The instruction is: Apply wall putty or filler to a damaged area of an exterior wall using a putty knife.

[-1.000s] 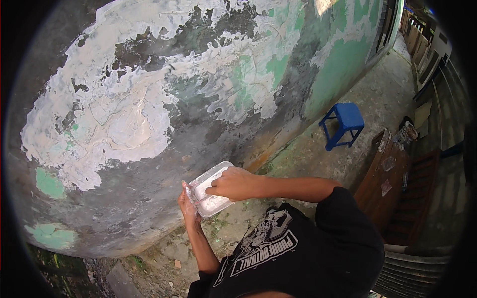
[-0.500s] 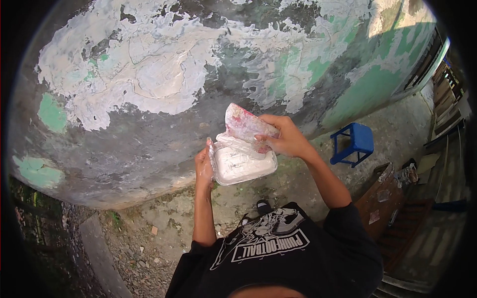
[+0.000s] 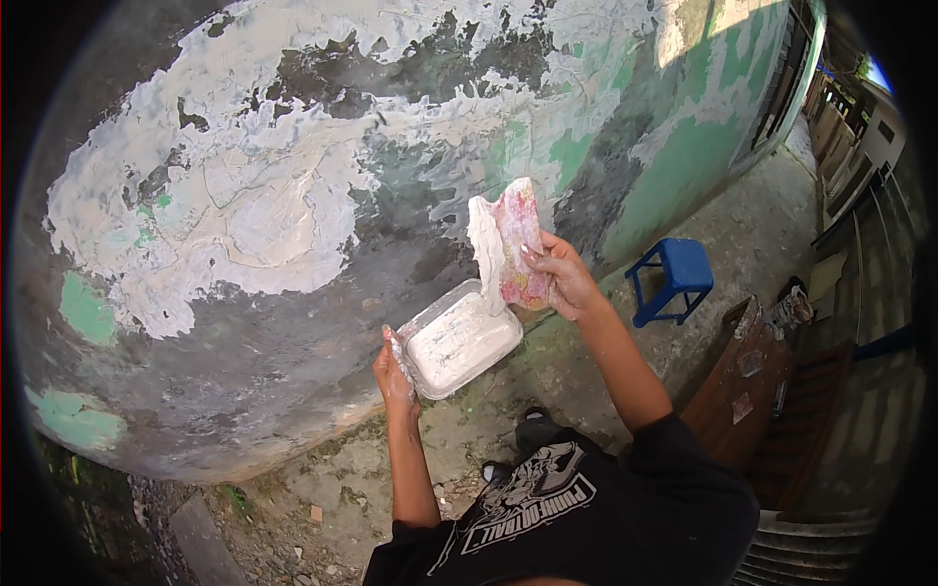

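My left hand [image 3: 396, 376] grips the left edge of a clear plastic tub [image 3: 451, 391], its fingers smeared white. White plaster paste [image 3: 459, 337] lies spread over the bottom of the tub. In my right hand [image 3: 564, 278] is a flat, pinkish-red scraper [image 3: 520, 244] blotched with dried white, pinched at its lower right side. A thick ridge of wet white paste [image 3: 486, 244] clings along the scraper's left edge and hangs down to the tub's far rim. Behind both stands the wall [image 3: 410, 215], patched with white filler over grey and green.
A blue plastic stool [image 3: 672, 278] stands on the concrete to the right. Farther right is a brown wooden bench or table [image 3: 728, 376] with small items on it. Gravel and a grey slab [image 3: 205, 542] lie at the lower left, along the wall's foot.
My right hand has lifted the scraper up out of the tub and turned it upright, with paste on its edge. The tub has tilted, and the view has shifted right.
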### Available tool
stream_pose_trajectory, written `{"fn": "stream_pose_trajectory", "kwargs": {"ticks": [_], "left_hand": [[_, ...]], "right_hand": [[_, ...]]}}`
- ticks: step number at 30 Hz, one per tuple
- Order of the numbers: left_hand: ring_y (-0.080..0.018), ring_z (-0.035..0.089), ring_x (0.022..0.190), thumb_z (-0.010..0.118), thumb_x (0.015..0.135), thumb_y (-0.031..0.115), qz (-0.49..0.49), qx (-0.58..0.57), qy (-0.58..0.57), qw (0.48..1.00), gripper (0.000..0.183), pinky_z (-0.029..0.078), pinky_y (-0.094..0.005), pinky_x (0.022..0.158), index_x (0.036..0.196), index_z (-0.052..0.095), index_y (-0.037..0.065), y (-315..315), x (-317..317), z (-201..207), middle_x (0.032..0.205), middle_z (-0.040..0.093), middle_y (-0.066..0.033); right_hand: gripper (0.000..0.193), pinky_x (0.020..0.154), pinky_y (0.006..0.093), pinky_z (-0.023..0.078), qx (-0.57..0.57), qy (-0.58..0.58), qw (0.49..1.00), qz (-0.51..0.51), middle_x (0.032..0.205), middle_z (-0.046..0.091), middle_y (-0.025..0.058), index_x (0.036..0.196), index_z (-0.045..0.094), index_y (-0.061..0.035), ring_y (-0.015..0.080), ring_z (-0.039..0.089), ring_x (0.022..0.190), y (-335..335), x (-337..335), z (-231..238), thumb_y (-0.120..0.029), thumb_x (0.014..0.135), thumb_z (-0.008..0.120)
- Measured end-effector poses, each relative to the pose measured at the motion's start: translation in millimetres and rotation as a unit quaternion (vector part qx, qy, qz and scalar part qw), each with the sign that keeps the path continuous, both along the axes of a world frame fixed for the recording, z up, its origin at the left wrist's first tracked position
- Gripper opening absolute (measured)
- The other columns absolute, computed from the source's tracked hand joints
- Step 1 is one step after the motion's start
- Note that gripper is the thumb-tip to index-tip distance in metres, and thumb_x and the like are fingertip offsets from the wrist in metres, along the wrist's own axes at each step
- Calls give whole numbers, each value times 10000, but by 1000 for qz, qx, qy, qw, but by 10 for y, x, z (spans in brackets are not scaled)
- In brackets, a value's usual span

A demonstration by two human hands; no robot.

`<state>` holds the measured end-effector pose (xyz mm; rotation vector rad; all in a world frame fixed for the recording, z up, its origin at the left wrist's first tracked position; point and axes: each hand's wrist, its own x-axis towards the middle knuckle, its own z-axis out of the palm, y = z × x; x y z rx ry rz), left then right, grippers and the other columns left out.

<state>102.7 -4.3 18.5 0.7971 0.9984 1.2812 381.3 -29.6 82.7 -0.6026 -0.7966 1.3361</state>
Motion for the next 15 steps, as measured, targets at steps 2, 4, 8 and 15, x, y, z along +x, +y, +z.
{"fn": "stream_pose_trajectory", "kwargs": {"ticks": [2, 4, 8, 15], "left_hand": [[-98, 598, 739, 538, 989, 433, 1, 4, -7, 1000, 425, 510, -268, 695, 943, 676, 34, 39, 29, -5, 865, 669, -20], [-104, 606, 748, 540, 987, 435, 7, 12, -15, 1000, 424, 517, -272, 707, 950, 667, 32, 100, 39, 1, 875, 667, -22], [-117, 621, 768, 542, 984, 439, 23, 22, -10, 999, 421, 527, -284, 709, 929, 649, 35, 194, 153, 48, 892, 668, -32], [-142, 643, 799, 539, 981, 447, 55, 9, 17, 998, 456, 540, -302, 735, 978, 668, 9, 254, 300, -152, 896, 683, -55]], "right_hand": [[432, 969, 315, 489, 42, 35, 997, -58, 1260, 611, 128, 1315, 497, 35, 168, 626, 1099, 160, 167, 195, 91, 886, 505], [440, 951, 314, 495, 87, 71, 988, -110, 1246, 621, 126, 1315, 497, 40, 173, 637, 1082, 397, 340, 333, 101, 880, 520], [380, 891, 326, 510, 235, -291, 798, -473, 1121, 685, 142, 1196, 615, 21, 202, 673, 1018, 986, 753, 463, 135, 837, 566], [429, 1005, 449, 445, 333, -545, 552, -536, 1167, 667, 167, 1154, 672, -28, 323, 626, 1118, 1956, 868, -141, 86, 754, 568]]}}
